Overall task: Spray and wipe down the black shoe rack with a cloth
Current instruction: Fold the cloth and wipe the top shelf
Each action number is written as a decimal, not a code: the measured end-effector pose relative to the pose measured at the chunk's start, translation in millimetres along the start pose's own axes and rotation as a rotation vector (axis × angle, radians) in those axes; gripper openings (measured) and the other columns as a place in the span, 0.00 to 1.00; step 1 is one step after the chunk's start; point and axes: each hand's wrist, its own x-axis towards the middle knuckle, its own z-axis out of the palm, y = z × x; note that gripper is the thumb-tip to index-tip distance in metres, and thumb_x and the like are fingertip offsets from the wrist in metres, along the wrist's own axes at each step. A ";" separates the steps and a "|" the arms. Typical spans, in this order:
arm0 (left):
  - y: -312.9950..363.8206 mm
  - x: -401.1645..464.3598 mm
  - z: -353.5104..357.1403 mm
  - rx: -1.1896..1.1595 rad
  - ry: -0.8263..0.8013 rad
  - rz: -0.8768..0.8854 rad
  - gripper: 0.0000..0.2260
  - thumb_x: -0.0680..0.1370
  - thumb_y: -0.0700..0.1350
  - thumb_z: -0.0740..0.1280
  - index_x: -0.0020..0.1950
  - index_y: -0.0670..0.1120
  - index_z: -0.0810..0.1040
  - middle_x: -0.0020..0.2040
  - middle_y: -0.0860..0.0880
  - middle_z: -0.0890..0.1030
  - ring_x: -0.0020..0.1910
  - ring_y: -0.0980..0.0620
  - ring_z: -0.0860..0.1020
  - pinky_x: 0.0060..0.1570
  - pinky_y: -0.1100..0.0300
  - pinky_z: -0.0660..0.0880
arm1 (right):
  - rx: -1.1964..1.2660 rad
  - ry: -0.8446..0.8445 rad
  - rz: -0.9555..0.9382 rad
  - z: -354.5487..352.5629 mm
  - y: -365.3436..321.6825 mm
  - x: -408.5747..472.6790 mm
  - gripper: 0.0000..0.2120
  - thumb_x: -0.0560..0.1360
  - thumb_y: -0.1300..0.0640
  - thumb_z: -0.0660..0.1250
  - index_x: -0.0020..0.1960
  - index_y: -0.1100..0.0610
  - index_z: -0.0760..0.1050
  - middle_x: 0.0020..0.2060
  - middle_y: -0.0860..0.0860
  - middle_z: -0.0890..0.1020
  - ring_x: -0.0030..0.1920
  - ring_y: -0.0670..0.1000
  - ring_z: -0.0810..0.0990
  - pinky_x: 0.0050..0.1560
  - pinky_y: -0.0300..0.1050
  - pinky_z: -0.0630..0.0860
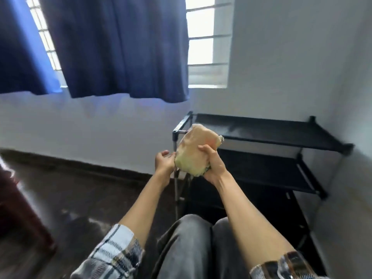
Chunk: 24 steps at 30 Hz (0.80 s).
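The black shoe rack (267, 135) stands in the room's right corner, with black shelves on a thin metal frame. In front of its left post I hold up a bunched pale yellow-and-peach cloth (194, 152). My right hand (211, 164) grips the cloth from the right, fingers curled into it. My left hand (164, 162) is at the cloth's left edge with loosely bent fingers; whether it touches the cloth is unclear. No spray bottle is in view.
A dark blue curtain (120, 47) hangs over the barred window above a white wall. The floor (84, 194) is dark. A reddish-brown piece of furniture (18, 208) stands at the left edge. My knees in grey trousers (191, 248) are below.
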 end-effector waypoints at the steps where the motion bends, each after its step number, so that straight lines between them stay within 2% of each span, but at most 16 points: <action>1: 7.4 -2.6 16.2 0.003 -0.023 0.027 0.17 0.77 0.43 0.67 0.64 0.41 0.68 0.55 0.44 0.76 0.47 0.47 0.76 0.41 0.56 0.75 | 0.014 0.003 -0.022 -7.8 -13.3 -1.4 0.33 0.64 0.57 0.71 0.68 0.61 0.70 0.62 0.64 0.76 0.62 0.63 0.76 0.61 0.60 0.73; 2: 13.1 -4.1 31.1 0.004 -0.044 0.052 0.17 0.77 0.42 0.67 0.64 0.41 0.68 0.58 0.44 0.76 0.49 0.47 0.77 0.43 0.56 0.75 | 0.028 0.008 -0.040 -16.7 -25.0 -1.0 0.30 0.67 0.58 0.70 0.68 0.62 0.70 0.62 0.64 0.76 0.62 0.63 0.76 0.61 0.60 0.73; 4: 22.1 -6.7 57.1 0.012 -0.106 0.074 0.18 0.78 0.43 0.66 0.65 0.41 0.67 0.60 0.44 0.76 0.46 0.48 0.77 0.40 0.57 0.74 | 0.058 0.026 -0.071 -34.7 -46.1 2.3 0.26 0.72 0.60 0.67 0.68 0.63 0.69 0.62 0.64 0.76 0.61 0.62 0.77 0.58 0.57 0.75; 8: 36.7 -2.0 97.0 0.043 -0.232 0.086 0.19 0.78 0.44 0.65 0.66 0.41 0.66 0.56 0.45 0.77 0.38 0.53 0.75 0.36 0.60 0.72 | 0.102 0.057 -0.110 -60.3 -80.4 15.2 0.28 0.72 0.60 0.68 0.70 0.62 0.67 0.64 0.64 0.75 0.63 0.61 0.76 0.57 0.56 0.78; 11: 48.4 8.1 115.9 0.063 -0.310 0.125 0.17 0.79 0.43 0.64 0.66 0.42 0.64 0.54 0.46 0.77 0.40 0.52 0.77 0.40 0.61 0.72 | 0.090 0.066 -0.157 -73.5 -104.3 28.8 0.27 0.72 0.61 0.69 0.70 0.60 0.67 0.64 0.63 0.75 0.62 0.61 0.76 0.57 0.56 0.77; 13: 53.9 21.2 121.3 0.072 -0.300 0.180 0.16 0.79 0.41 0.64 0.64 0.43 0.64 0.53 0.46 0.78 0.40 0.52 0.79 0.41 0.61 0.73 | 0.081 0.042 -0.188 -79.8 -118.8 39.8 0.24 0.73 0.63 0.68 0.68 0.57 0.68 0.63 0.61 0.76 0.62 0.60 0.77 0.60 0.58 0.75; 15: 56.2 36.2 121.4 0.136 -0.224 0.260 0.16 0.77 0.40 0.66 0.63 0.43 0.66 0.55 0.44 0.79 0.46 0.48 0.80 0.48 0.56 0.76 | 0.042 0.035 -0.224 -79.7 -133.6 48.9 0.21 0.74 0.64 0.67 0.65 0.54 0.70 0.61 0.59 0.78 0.62 0.59 0.77 0.61 0.59 0.74; 17: 59.0 52.9 118.2 0.217 -0.142 0.341 0.17 0.76 0.38 0.68 0.62 0.41 0.69 0.55 0.43 0.80 0.49 0.48 0.79 0.54 0.53 0.76 | -0.079 0.080 -0.272 -76.3 -148.0 63.4 0.20 0.73 0.65 0.68 0.63 0.52 0.71 0.60 0.58 0.78 0.60 0.58 0.78 0.60 0.59 0.75; 20: 66.9 79.6 111.7 0.273 -0.067 0.421 0.15 0.76 0.37 0.68 0.61 0.39 0.71 0.54 0.43 0.80 0.47 0.50 0.77 0.51 0.58 0.74 | -0.324 0.182 -0.347 -66.9 -167.7 93.7 0.23 0.70 0.66 0.71 0.63 0.55 0.71 0.57 0.57 0.79 0.57 0.57 0.80 0.57 0.57 0.77; 22: 71.2 99.6 108.9 0.344 -0.021 0.452 0.12 0.77 0.39 0.66 0.60 0.40 0.73 0.55 0.43 0.80 0.48 0.47 0.78 0.52 0.57 0.74 | -0.530 0.229 -0.415 -59.9 -177.4 114.3 0.21 0.70 0.67 0.71 0.60 0.57 0.72 0.53 0.54 0.80 0.54 0.55 0.80 0.55 0.50 0.79; 24: 70.8 120.3 108.8 0.476 -0.016 0.469 0.10 0.79 0.41 0.63 0.60 0.40 0.74 0.57 0.42 0.80 0.54 0.44 0.78 0.56 0.54 0.73 | -0.777 0.208 -0.482 -52.1 -179.6 137.9 0.18 0.72 0.65 0.70 0.60 0.55 0.72 0.47 0.48 0.79 0.49 0.50 0.78 0.48 0.39 0.79</action>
